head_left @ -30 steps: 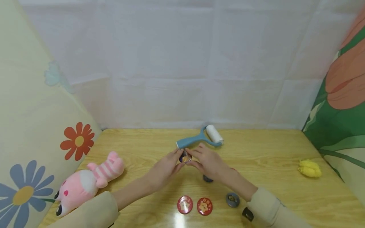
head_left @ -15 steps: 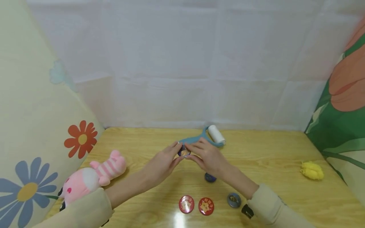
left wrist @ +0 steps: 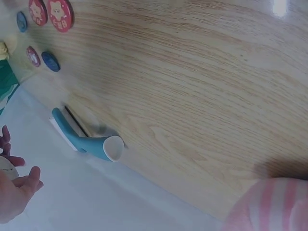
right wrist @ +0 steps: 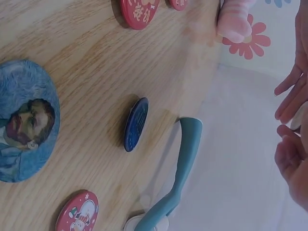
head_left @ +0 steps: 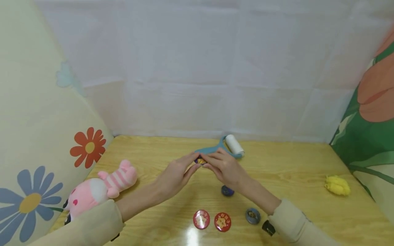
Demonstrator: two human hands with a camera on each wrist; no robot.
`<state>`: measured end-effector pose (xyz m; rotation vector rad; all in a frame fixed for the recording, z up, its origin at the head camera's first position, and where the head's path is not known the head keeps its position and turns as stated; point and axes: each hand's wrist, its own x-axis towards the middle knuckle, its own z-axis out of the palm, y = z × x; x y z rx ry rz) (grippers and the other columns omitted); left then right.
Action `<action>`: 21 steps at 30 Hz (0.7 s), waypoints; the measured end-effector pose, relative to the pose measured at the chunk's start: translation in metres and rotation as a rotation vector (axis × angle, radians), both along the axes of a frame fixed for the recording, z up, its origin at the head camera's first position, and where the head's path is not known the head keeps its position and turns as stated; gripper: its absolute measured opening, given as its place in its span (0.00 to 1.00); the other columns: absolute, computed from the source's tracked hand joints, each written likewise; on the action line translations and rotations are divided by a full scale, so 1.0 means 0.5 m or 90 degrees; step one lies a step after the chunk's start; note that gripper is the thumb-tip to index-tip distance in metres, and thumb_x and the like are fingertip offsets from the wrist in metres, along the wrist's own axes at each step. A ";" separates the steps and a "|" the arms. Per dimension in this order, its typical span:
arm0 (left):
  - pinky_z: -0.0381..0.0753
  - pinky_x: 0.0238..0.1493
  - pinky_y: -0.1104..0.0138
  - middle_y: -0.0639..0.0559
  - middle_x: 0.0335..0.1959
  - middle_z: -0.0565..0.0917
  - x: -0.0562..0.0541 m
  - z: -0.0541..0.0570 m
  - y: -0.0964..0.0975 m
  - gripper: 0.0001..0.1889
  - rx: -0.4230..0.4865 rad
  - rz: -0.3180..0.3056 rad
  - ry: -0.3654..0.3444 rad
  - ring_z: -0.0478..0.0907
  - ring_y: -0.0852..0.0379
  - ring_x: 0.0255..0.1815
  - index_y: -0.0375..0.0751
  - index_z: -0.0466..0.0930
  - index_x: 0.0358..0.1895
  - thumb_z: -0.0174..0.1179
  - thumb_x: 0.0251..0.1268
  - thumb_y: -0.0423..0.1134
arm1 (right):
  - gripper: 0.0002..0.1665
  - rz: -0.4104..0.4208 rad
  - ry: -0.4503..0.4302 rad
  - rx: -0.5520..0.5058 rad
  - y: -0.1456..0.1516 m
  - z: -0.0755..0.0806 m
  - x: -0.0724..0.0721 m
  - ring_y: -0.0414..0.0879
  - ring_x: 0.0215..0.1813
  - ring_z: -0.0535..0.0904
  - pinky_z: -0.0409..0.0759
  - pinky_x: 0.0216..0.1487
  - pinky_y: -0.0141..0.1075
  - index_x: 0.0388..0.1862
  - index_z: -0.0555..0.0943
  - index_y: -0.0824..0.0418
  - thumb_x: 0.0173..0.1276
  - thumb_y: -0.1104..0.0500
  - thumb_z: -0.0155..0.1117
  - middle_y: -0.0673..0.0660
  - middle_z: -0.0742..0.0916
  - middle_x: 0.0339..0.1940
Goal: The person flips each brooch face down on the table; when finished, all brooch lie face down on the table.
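In the head view, my left hand (head_left: 175, 176) and right hand (head_left: 226, 169) meet above the table. Between their thumbs and fingers they pinch a small round badge (head_left: 201, 160) by opposite edges. Its dark blue and orange face is tilted and partly covered by fingertips. The pale underside of the badge (left wrist: 7, 166) shows at the edge of the left wrist view. Just beyond the hands lies a lint roller (head_left: 212, 149) with a blue handle and white roll. A dark blue badge (head_left: 227, 190) sits on the table below my right hand.
Two red star badges (head_left: 201, 219) and a blue portrait badge (head_left: 252, 216) lie nearer the front. A red snowman badge (right wrist: 78, 214) appears in the right wrist view. A pink plush toy (head_left: 118, 179) lies left; a yellow bundle (head_left: 337, 185) sits right. A white cloth (head_left: 184, 85) hangs behind.
Both hands have shifted slightly away toward the lint roller, still pinching the badge. The badge's face has tilted and now looks narrower. The head view has shifted a little.
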<state>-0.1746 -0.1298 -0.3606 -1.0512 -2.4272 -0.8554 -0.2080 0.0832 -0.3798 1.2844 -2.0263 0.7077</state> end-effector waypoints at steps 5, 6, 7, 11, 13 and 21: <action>0.80 0.54 0.58 0.32 0.57 0.78 0.003 -0.004 -0.001 0.20 0.003 0.006 0.014 0.78 0.42 0.57 0.26 0.73 0.61 0.58 0.70 0.33 | 0.23 0.012 -0.001 -0.020 -0.006 -0.007 -0.003 0.45 0.38 0.78 0.77 0.34 0.26 0.50 0.83 0.69 0.78 0.52 0.50 0.58 0.88 0.41; 0.81 0.52 0.59 0.33 0.56 0.79 0.003 -0.006 -0.002 0.21 0.004 0.005 0.022 0.79 0.43 0.55 0.26 0.73 0.61 0.59 0.69 0.32 | 0.23 0.012 0.000 -0.024 -0.007 -0.009 -0.002 0.44 0.37 0.78 0.77 0.34 0.25 0.49 0.84 0.69 0.78 0.52 0.49 0.58 0.88 0.39; 0.82 0.50 0.60 0.33 0.55 0.80 0.003 -0.008 -0.002 0.21 0.004 0.004 0.030 0.80 0.44 0.54 0.26 0.72 0.61 0.60 0.68 0.32 | 0.23 0.010 0.002 -0.028 -0.009 -0.011 -0.001 0.44 0.36 0.78 0.77 0.34 0.25 0.48 0.84 0.69 0.78 0.52 0.49 0.57 0.88 0.38; 0.85 0.38 0.66 0.36 0.49 0.84 0.002 -0.015 -0.006 0.23 0.003 -0.001 0.056 0.84 0.51 0.42 0.24 0.71 0.62 0.62 0.64 0.28 | 0.23 0.007 0.003 -0.050 -0.017 -0.015 0.006 0.42 0.31 0.77 0.75 0.30 0.25 0.43 0.85 0.67 0.79 0.53 0.48 0.55 0.87 0.32; 0.85 0.35 0.66 0.36 0.47 0.84 0.000 -0.018 -0.008 0.25 0.003 -0.004 0.077 0.85 0.50 0.38 0.23 0.70 0.62 0.64 0.61 0.26 | 0.20 0.008 -0.016 -0.060 -0.020 -0.016 0.010 0.40 0.29 0.75 0.73 0.28 0.24 0.40 0.86 0.66 0.79 0.55 0.50 0.53 0.87 0.29; 0.84 0.32 0.65 0.37 0.40 0.86 -0.005 -0.025 -0.018 0.36 0.004 -0.032 0.128 0.85 0.50 0.34 0.27 0.65 0.66 0.70 0.51 0.22 | 0.09 -0.004 -0.162 -0.116 -0.032 -0.011 0.023 0.35 0.23 0.70 0.70 0.22 0.20 0.30 0.85 0.62 0.70 0.67 0.60 0.51 0.86 0.25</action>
